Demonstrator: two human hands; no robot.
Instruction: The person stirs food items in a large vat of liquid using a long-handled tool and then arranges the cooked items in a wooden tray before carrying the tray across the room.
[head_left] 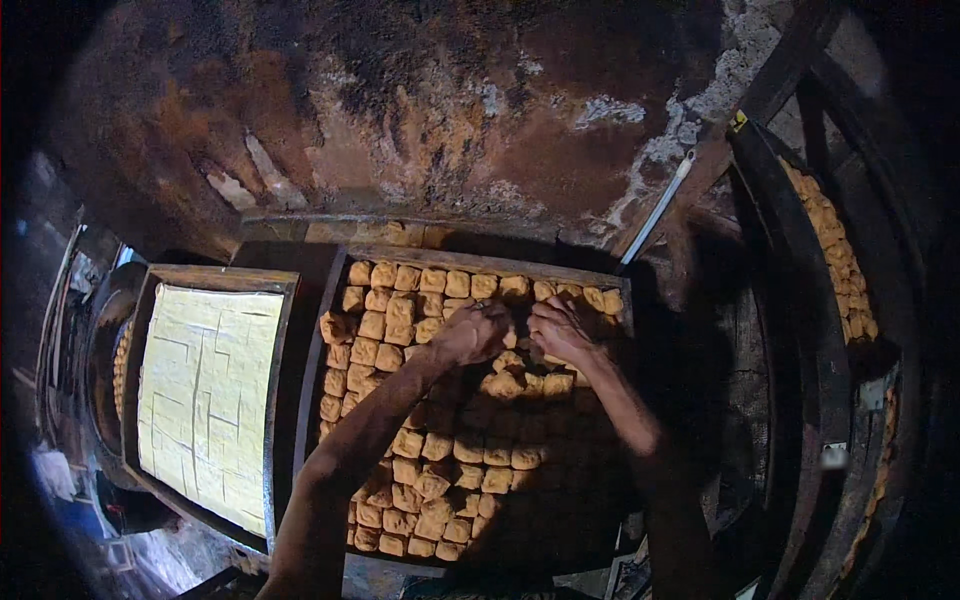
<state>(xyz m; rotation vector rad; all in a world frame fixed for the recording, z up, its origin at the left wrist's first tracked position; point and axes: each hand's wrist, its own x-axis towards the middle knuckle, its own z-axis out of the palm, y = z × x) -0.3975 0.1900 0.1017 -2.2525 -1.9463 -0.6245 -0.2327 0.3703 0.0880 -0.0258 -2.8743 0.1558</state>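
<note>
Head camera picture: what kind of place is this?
Probably a small tofu workshop. Both hands rest on a wooden tray of fried golden cubes. Beside it lies a tray of pale cut slab. Behind is a stained, flaking wall.

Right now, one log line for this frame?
left hand: on fried cubes | right hand: on cubes | tray: nearly full | left tray: pale scored slab

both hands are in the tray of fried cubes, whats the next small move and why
Probably nudge the loose cubes under both hands into line: left hand and right hand rest mid-tray, where pieces look jumbled beside tidier rows.
</note>
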